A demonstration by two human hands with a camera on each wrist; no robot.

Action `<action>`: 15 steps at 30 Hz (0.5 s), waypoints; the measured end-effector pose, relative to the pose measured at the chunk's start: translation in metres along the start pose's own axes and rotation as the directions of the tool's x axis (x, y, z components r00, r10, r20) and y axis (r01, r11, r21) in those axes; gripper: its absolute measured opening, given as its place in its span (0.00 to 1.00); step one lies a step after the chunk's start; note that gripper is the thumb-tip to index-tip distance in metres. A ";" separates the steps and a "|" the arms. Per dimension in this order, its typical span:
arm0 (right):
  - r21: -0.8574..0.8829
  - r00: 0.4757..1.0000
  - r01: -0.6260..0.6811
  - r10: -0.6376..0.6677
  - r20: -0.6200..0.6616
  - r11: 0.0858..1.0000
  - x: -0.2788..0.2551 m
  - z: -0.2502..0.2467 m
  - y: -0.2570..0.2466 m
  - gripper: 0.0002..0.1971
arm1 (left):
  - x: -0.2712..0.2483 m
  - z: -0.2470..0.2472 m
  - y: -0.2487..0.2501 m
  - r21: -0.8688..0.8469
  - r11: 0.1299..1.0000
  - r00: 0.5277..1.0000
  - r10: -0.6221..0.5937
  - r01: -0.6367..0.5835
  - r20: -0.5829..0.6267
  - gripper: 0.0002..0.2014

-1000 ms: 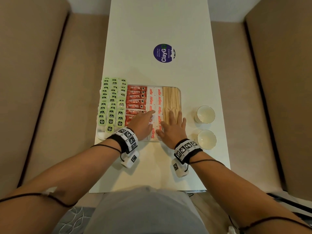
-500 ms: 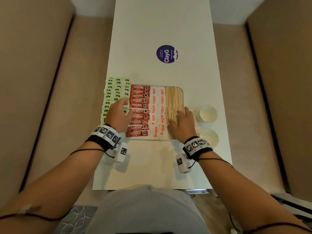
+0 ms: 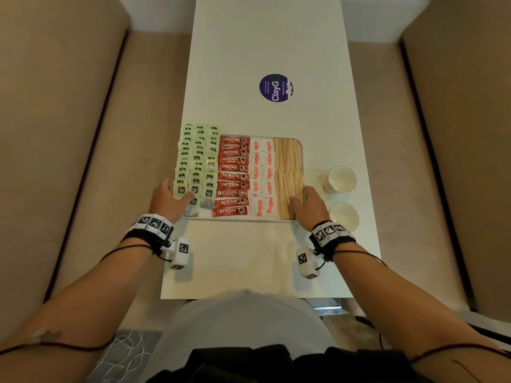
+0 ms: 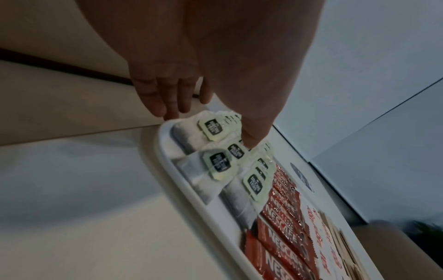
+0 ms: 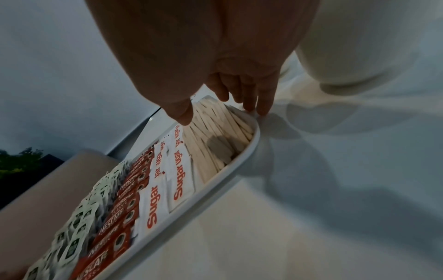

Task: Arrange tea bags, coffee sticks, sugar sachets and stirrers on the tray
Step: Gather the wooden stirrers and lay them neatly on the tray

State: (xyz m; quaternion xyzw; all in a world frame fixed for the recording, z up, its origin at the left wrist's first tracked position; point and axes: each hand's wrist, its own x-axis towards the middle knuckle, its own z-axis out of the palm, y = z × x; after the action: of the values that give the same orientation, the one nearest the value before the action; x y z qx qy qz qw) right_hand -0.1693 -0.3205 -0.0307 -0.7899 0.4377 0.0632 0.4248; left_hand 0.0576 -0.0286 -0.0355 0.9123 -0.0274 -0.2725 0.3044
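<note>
We work at a white table set between beige sofas. On the tray: three tea bag columns, ten coffee sticks, two sugar sachet columns, and stirrers. Right of the tray stand two cups. Our left hand and right hand flank the tray, fingers extended at its rim.

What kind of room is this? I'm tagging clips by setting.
Probably a lounge or hospitality seating corner, not a kitchen: beige sofas flank a narrow white table, which carries a tray of tea bags, coffee sticks and sugar, with two cups beside it.
</note>
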 end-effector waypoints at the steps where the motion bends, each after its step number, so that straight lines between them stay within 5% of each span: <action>1: 0.001 1.000 -0.001 0.001 -0.007 1.000 0.001 0.001 0.001 0.17 | -0.001 0.001 0.000 -0.018 1.000 1.000 -0.016 0.016 0.002 0.46; 5: 0.001 1.000 -0.019 0.019 -0.018 1.000 0.004 0.000 0.002 0.14 | -0.006 -0.001 0.003 -0.063 0.996 0.998 -0.064 0.063 -0.011 0.41; 10: 0.027 0.996 -0.072 0.074 -0.053 0.997 0.008 0.000 0.001 0.14 | -0.012 0.003 0.003 -0.059 0.997 0.999 0.040 -0.042 -0.033 0.14; 15: 0.023 0.994 -0.097 0.098 -0.046 0.995 0.007 0.003 0.000 0.15 | -0.017 0.004 0.011 -0.053 0.999 1.000 0.005 -0.005 0.007 0.17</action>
State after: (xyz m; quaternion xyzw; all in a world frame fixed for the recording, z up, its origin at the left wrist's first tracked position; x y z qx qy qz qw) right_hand -0.1643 -0.3224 -0.0363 -0.7645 0.4863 0.0606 0.4188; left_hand 0.0429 -0.0358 -0.0237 0.9028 -0.0236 -0.2758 0.3292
